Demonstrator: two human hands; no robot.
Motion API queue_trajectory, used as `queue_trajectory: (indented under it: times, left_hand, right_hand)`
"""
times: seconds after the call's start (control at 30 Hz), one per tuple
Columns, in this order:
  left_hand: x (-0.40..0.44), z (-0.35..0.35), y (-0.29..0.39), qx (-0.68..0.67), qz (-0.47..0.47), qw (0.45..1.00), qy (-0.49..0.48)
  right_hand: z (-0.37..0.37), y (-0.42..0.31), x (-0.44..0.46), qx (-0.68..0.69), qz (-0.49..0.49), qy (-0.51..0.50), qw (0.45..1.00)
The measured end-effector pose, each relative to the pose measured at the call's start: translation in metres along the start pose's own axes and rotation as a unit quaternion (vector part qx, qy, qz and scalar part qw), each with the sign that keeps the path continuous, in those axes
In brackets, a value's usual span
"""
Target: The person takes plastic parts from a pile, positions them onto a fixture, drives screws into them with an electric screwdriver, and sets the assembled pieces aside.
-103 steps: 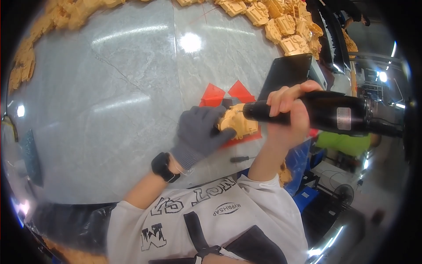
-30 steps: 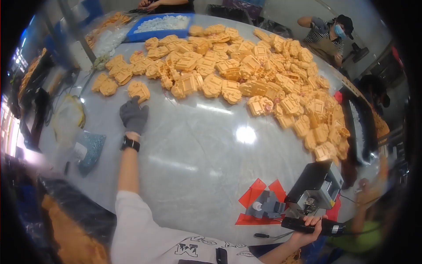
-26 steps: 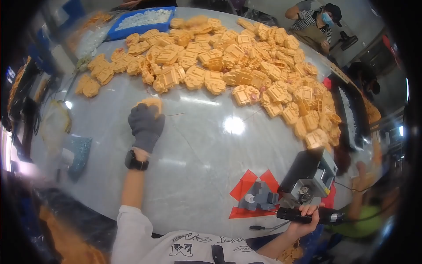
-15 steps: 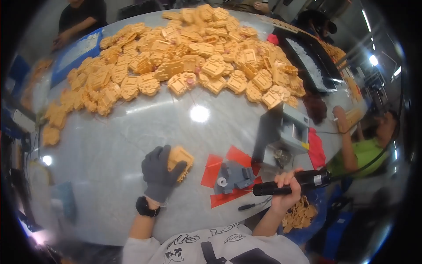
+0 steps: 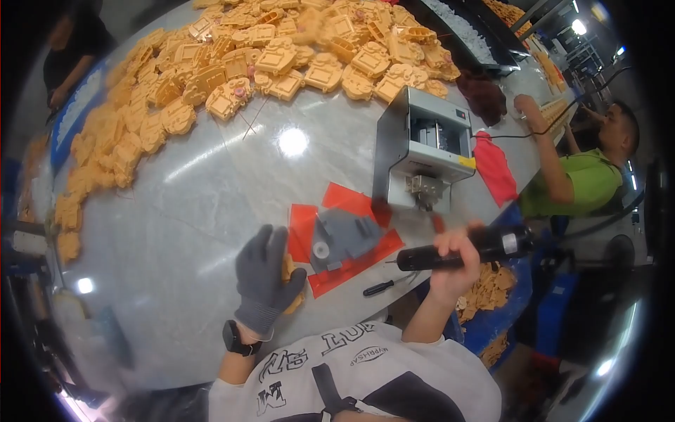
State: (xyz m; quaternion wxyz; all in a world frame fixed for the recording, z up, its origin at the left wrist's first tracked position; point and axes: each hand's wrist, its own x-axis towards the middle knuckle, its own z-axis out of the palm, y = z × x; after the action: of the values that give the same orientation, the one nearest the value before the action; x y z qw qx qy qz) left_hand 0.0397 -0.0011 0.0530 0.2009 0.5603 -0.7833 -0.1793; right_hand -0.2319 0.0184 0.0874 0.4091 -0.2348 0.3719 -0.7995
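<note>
L grip [image 5: 264, 285] — knit-gloved, clasping moulded tan part [image 5: 294, 304]; R grip [image 5: 455, 266] — holding blk cyl. driver [image 5: 496, 246]

Open tabletop [image 5: 271, 176], fixture [image 5: 348, 239] to parts heap [image 5: 279, 56]

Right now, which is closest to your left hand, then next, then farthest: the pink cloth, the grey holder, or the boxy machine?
1. Grey holder: just right of the left hand.
2. Boxy machine: farther right and forward.
3. Pink cloth: right of the machine.

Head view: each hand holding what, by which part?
Left hand: yellow-orange plastic housing, thumb over one side, remaining grip hidden. Right hand: electric screwdriver, around mid-body.
</note>
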Motion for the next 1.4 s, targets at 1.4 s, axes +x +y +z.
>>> queue_trajectory:
  times: [1.4]
  left_hand:
    - [0.021,0.028,0.058,-0.482,0.092,0.868,0.071]
  right_hand:
    - [-0.016,-0.009,0.005,-0.008,-0.04,0.048,0.998]
